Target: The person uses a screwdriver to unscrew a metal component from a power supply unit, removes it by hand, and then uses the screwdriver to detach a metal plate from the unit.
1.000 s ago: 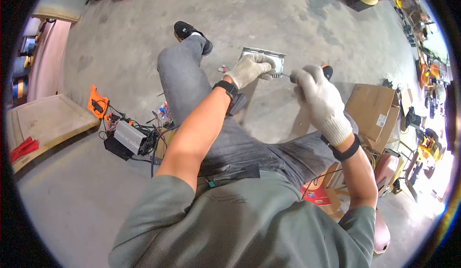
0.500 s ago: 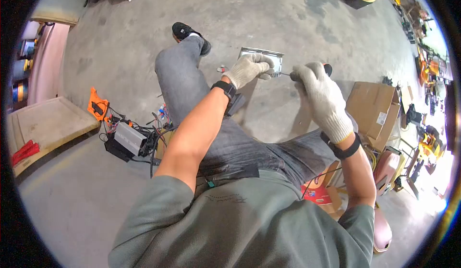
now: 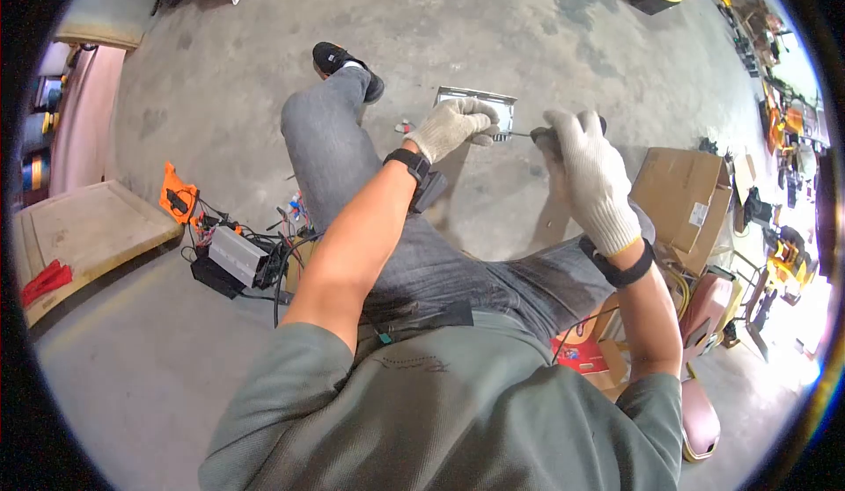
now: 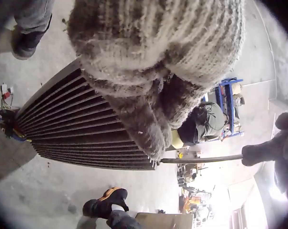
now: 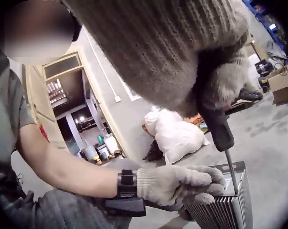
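Observation:
A finned metal housing (image 4: 77,129) stands on the concrete floor between the person's legs. My left hand (image 3: 453,128), in a knitted glove, grips its upper edge, with finger ends near one corner. My right hand (image 3: 588,174), gloved too, is wrapped round the dark handle of a screwdriver (image 5: 216,129). The screwdriver's thin shaft reaches the housing's corner, right beside the left fingertips; in the right wrist view it runs down to the top rim. Its very tip is hidden at that edge.
A cardboard box (image 3: 678,196) stands right of the right knee. Left of the legs lie a silver box (image 3: 238,255) with tangled cables and an orange part (image 3: 179,194). Small connectors (image 3: 403,127) lie near the housing. A wooden panel (image 3: 92,223) bears a red cloth (image 3: 46,282).
The right hand has turned slightly with the screwdriver, and the orange on its handle end no longer shows. The left hand keeps its place on the housing; the head view has shifted a little.

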A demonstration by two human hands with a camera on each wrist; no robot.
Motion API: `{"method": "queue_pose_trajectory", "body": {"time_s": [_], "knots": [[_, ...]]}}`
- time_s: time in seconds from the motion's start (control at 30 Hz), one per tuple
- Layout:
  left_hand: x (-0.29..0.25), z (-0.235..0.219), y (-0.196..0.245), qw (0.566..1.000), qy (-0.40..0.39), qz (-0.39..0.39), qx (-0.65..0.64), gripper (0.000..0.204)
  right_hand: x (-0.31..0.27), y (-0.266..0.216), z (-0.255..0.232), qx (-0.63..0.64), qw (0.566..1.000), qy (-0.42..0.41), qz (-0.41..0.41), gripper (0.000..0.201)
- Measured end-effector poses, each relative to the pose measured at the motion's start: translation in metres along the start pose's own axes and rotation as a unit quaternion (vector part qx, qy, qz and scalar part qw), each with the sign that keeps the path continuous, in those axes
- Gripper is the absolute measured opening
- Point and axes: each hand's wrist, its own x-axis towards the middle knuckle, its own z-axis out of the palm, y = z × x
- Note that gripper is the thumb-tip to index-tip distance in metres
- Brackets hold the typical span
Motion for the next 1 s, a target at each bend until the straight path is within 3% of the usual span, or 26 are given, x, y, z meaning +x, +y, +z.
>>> {"method": "queue_pose_trajectory", "body": {"time_s": [0.13, 0.23, 0.4, 0.47, 0.53, 0.6, 0.7, 0.87, 0.97, 1.0], "knots": [[0.003, 0.003, -0.002, 0.999, -0.009, -0.01, -0.05, 0.021, 0.017, 0.021, 0.002, 0.049, 0.995, 0.072, 0.041, 0.043], [0.0, 0.003, 0.001, 0.999, 0.007, -0.012, -0.053, 0.021, 0.01, 0.018, -0.009, 0.077, 0.993, 0.055, -0.068, 0.046], [-0.002, 0.002, 0.002, 1.0, 0.004, 0.012, -0.001, 0.021, -0.004, 0.004, -0.002, 0.07, 0.992, 0.028, -0.1, 0.037], [-0.005, 0.002, 0.006, 1.0, 0.007, 0.01, 0.023, 0.021, 0.004, -0.001, -0.003, 0.021, 1.0, 0.0, 0.0, 0.032], [-0.005, 0.002, 0.006, 0.999, 0.004, 0.009, 0.047, 0.021, 0.019, 0.009, 0.0, 0.003, 0.997, 0.07, 0.031, 0.033], [-0.001, 0.001, 0.001, 1.0, -0.011, -0.011, -0.011, 0.022, 0.024, 0.017, -0.006, 0.013, 0.997, 0.056, 0.052, 0.038], [-0.002, -0.001, 0.0, 0.999, -0.008, 0.032, 0.027, 0.021, 0.01, 0.013, -0.016, 0.065, 0.996, 0.033, -0.044, 0.043], [-0.003, 0.001, 0.001, 1.0, 0.007, 0.006, 0.014, 0.021, -0.005, 0.006, -0.005, 0.055, 0.99, 0.031, -0.129, 0.038], [-0.002, 0.0, 0.004, 1.0, -0.008, -0.005, 0.017, 0.02, 0.009, 0.005, -0.001, 0.01, 0.999, 0.042, 0.021, 0.033], [-0.001, 0.0, 0.002, 1.0, -0.01, -0.008, -0.007, 0.02, 0.015, 0.011, -0.001, 0.01, 0.999, 0.043, 0.024, 0.033]]}}
